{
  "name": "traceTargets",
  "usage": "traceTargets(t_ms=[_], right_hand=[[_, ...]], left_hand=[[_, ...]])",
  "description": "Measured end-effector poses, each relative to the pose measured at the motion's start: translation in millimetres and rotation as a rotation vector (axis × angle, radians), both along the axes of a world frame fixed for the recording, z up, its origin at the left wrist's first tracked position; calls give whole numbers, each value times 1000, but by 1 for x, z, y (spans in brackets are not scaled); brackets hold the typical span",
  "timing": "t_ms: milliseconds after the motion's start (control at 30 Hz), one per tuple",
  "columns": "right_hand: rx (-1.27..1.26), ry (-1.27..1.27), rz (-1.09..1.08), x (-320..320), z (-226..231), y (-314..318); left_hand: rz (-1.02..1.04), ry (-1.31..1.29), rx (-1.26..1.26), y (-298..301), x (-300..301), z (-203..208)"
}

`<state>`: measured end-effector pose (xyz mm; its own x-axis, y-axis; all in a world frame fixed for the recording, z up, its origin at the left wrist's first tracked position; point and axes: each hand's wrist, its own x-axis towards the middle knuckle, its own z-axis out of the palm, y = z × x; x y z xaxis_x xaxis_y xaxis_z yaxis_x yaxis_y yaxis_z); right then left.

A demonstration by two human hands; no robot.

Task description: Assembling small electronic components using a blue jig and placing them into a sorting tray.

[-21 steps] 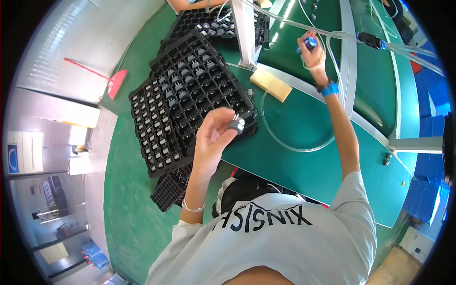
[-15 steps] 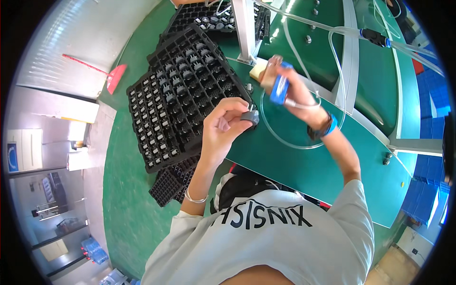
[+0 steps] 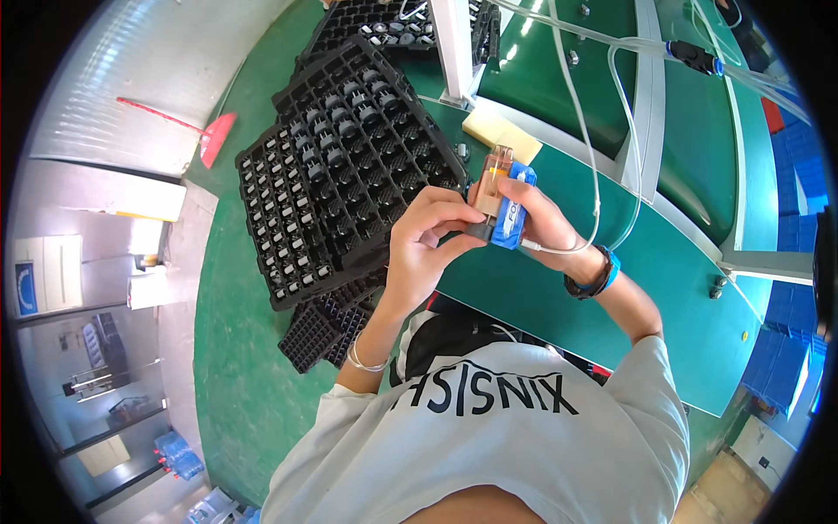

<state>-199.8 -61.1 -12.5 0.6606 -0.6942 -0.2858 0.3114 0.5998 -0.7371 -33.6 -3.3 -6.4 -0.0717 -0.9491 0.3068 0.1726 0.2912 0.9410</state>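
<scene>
In my right hand (image 3: 552,220) is a tool with a blue body (image 3: 513,208) and an amber translucent block (image 3: 491,185); a thin clear tube (image 3: 595,196) runs to it. My left hand (image 3: 429,234) is closed on a small dark grey part (image 3: 479,230), pinched between thumb and fingertips. The part sits against the lower end of the tool, partly hidden by my fingers. Left of my hands lies a black compartment tray (image 3: 384,231) with small grey pronged parts (image 3: 353,109) in several cells.
A pale yellow block (image 3: 515,135) lies on the green table (image 3: 594,306) beyond my hands. A white metal post (image 3: 449,52) and frame rails rise behind. Another tray (image 3: 305,22) stands at the back; smaller black trays (image 3: 307,339) sit lower left.
My right hand has brought the tool down and left onto the part in my left hand. The pale yellow block shows more fully, and my left hand has shifted slightly right.
</scene>
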Motion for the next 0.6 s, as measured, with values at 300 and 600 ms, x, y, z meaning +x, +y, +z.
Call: traceTargets(t_ms=[300, 600], right_hand=[[-825, 380, -370, -28, -52, -89], [-1283, 812, -373, -14, -56, -101]], left_hand=[[418, -675, -102, -38, 59, 19], [495, -1321, -75, -82, 132, -6]])
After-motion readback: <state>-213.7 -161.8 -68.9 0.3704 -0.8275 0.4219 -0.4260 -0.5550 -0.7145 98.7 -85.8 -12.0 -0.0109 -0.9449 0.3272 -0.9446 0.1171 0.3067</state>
